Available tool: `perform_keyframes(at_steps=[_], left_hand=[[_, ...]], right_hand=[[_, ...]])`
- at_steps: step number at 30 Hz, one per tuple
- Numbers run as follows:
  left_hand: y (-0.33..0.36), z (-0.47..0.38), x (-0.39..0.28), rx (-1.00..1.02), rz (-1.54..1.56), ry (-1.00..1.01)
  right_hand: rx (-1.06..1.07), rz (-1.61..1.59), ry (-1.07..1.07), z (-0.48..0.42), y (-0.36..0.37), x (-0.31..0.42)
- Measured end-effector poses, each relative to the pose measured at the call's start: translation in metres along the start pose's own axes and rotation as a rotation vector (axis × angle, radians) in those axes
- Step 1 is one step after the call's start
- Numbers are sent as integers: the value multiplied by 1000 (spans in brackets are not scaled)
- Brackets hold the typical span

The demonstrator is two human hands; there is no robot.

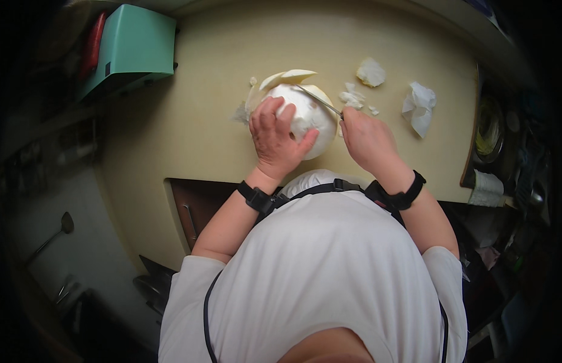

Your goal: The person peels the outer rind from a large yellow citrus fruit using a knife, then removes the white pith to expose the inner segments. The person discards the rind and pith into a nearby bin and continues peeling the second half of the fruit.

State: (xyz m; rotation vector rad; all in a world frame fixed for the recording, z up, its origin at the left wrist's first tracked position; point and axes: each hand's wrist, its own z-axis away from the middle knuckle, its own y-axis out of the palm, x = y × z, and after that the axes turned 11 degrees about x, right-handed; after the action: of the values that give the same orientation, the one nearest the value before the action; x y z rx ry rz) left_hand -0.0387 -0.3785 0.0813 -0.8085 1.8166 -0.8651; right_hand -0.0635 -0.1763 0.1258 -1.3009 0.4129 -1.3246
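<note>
A large, round fruit with white pith (319,121), apparently a partly peeled pomelo, rests on the pale countertop (208,136). My left hand (281,131) lies spread over its left side, fingertips and thumb pressed on the pith. The handle of a knife (321,100) is in my closed right hand (367,136), to the right of the fruit. Its thin blade reaches leftward across the fruit's upper right edge, and its tip is hard to make out. Curved pieces of peel (288,78) stand at the fruit's far side; whether they are still attached, I cannot tell.
A piece of peel (371,72), white scraps (352,96) and a crumpled white tissue (419,109) lie to the right. A green box-like appliance (138,41) stands at the back left. At the right is a sink area with a white cloth (486,188) on its edge.
</note>
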Motion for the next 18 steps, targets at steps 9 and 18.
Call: perform_keyframes(at_steps=[9, 18], left_hand=[[-2, -7, 1, 9, 54, -27], [0, -7, -9, 41, -8, 21]], right_hand=[[-58, 145, -17, 9, -2, -2], [88, 115, 65, -6, -11, -4]])
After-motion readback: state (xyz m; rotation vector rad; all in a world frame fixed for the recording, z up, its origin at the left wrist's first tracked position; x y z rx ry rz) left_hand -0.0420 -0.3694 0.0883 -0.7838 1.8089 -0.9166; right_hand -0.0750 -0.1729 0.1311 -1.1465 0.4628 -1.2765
